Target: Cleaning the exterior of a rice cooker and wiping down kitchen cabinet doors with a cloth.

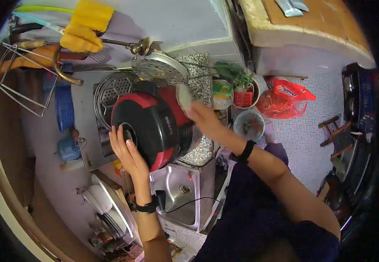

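A black and red Supor electric cooker [150,121] lies in front of me, tilted, beside a steel sink [176,193]. Spread on its round black face is my left hand [129,154], fingers apart near the circular recess. My right hand [201,114] grips a pale cloth [184,98], slightly blurred, against the red side of the cooker. A dark cable [192,201] trails over the sink. Behind the cooker stand steel steamer racks [112,95] and a perforated round metal plate [160,68]. Each wrist wears a black band.
Plates [101,199] stand in a rack at lower left. A yellow cloth [91,23] hangs above on the left. A speckled counter [197,82] borders the cooker. On the tiled floor at right are a lined bin [249,125], a red plastic bag [282,101] and a small stool [340,134].
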`<state>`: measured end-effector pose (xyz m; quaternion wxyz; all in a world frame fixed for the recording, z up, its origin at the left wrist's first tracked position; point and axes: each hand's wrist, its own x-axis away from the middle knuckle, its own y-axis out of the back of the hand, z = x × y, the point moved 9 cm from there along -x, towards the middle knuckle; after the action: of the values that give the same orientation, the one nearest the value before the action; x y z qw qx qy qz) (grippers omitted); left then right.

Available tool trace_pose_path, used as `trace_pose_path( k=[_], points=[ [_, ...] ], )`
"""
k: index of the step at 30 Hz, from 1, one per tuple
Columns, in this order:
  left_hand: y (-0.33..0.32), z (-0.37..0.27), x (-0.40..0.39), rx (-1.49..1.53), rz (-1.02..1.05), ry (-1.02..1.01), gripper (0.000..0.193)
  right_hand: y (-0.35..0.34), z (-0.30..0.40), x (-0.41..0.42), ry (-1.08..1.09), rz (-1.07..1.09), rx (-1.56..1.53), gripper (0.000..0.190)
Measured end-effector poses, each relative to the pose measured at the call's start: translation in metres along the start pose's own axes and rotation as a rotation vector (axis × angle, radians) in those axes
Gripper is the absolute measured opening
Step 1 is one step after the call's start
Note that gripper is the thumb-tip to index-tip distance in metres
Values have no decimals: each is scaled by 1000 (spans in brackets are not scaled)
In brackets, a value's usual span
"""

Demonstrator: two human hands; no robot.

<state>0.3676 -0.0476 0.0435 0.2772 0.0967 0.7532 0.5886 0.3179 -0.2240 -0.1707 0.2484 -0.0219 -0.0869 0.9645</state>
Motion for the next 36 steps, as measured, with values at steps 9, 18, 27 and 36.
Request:
trace_pose_path(
  k=[9,18,27,36],
  points=[
    [-3,-3,-4,-28,27,45,54,-68,-20,-128,61,295,24,36],
    [-7,-17,-12,-9,36,52,54,-155,-48,-202,43,630,-338,36],
    [5,0,-3,-23,33,86,47,-88,-51,-146,32,542,289,35],
    [12,-11,-4,41,-54,68,44,-13,-37,-95,-243,517,164,25]
  ],
)
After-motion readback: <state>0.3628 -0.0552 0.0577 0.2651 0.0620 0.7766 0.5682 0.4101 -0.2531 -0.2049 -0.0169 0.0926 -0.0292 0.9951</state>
